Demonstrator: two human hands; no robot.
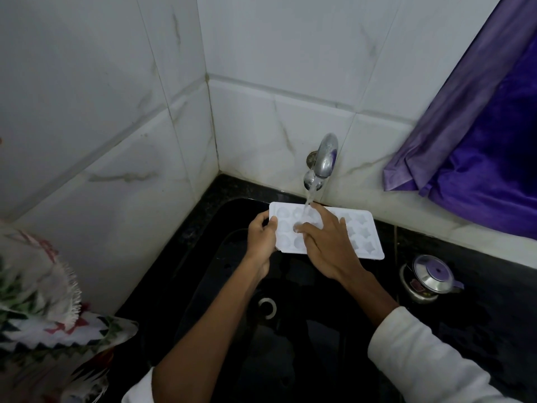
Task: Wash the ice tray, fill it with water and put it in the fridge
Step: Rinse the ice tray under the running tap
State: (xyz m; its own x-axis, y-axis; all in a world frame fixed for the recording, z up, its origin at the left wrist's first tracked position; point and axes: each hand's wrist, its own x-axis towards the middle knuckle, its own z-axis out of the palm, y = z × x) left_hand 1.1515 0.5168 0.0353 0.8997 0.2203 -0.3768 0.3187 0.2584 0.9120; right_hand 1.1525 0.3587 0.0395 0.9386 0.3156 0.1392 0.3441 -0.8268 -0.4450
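A white ice tray [364, 238] with round and star-shaped pockets is held level over the black sink [209, 286], under the metal tap [325, 158]. Water runs from the tap onto the tray's left half. My left hand [261, 239] grips the tray's left edge. My right hand [328, 245] lies flat on top of the tray, fingers spread, fingertips in the pockets where the water lands. It covers the tray's middle.
White tiled walls meet in a corner behind the sink. A small steel pot with a lid [430, 276] stands on the black counter to the right. A purple curtain [479, 135] hangs at upper right. Patterned cloth [43, 309] lies at the left. The sink drain [267, 308] shows below the tray.
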